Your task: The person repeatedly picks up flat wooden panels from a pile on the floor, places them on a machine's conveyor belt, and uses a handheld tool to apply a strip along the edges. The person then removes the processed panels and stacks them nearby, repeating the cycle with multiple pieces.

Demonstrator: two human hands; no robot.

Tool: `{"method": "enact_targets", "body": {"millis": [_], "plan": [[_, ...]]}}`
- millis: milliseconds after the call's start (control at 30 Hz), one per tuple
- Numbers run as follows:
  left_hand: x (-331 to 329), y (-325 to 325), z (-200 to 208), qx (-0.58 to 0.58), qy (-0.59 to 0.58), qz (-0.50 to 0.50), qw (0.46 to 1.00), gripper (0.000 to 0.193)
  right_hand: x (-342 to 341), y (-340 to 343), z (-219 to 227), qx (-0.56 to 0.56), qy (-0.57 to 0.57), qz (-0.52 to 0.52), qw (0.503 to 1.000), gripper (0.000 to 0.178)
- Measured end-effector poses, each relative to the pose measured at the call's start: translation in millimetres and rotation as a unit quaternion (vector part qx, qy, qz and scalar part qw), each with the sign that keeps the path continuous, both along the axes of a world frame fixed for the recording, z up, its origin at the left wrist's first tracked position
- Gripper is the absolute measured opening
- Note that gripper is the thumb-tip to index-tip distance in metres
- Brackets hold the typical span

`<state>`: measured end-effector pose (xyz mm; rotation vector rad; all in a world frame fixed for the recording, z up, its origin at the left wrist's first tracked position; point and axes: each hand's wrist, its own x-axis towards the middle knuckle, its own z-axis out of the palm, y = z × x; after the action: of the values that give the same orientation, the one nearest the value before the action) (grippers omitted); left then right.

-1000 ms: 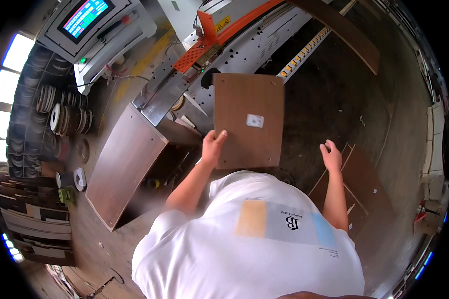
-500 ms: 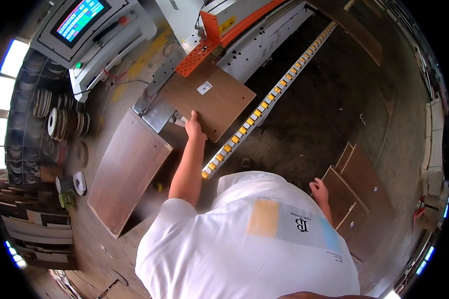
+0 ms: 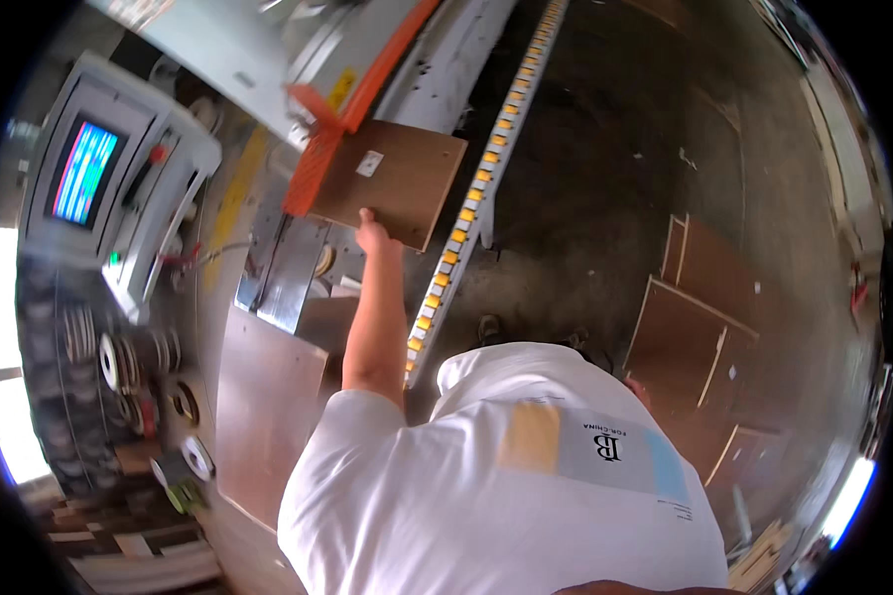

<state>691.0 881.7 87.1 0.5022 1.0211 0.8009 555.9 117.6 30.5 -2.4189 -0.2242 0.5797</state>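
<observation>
My left hand (image 3: pixel 379 236) grips the near edge of a flat brown board (image 3: pixel 402 183), thumb on top and fingers out of sight beneath. The board has a white label and small holes near its edge. Its far left side lies against or under an orange perforated guard (image 3: pixel 318 164) on the machine. Along its right runs a rail with yellow rollers (image 3: pixel 466 218). My right hand (image 3: pixel 638 391) is low at my right side, mostly hidden by my white shirt; its fingers cannot be made out. Brown boards (image 3: pixel 675 332) stand beside it.
A large brown panel (image 3: pixel 268 407) rests at the left, below a metal plate (image 3: pixel 286 278). Farther left are a control console with a lit screen (image 3: pixel 87 171) and reels of edging strip (image 3: pixel 119 362). A cable crosses near the console.
The view has turned, shifting the machine leftward. The board sits farther along the orange guard, with my left hand still on its edge. My right hand has dropped mostly behind my shirt.
</observation>
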Motion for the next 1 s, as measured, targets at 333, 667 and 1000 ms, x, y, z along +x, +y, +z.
{"method": "enact_targets", "body": {"millis": [333, 667, 1000], "plan": [[44.4, 25.0, 3.9, 0.126, 0.166, -0.163, 0.964, 0.026, -44.5, 18.5, 45.1, 0.117, 0.143, -0.367, 0.912, 0.031], [42.9, -365.7, 13.3, 0.153, 0.151, -0.681, 0.7, 0.027, -120.8, -89.5, -139.5, 0.216, 0.169, -0.554, 0.786, 0.028], [23.6, -534.1, 14.4, 0.19, 0.304, -0.88, 0.31, 0.032, -47.9, -289.0, -225.5, 0.217, 0.118, -0.763, 0.598, 0.036]]}}
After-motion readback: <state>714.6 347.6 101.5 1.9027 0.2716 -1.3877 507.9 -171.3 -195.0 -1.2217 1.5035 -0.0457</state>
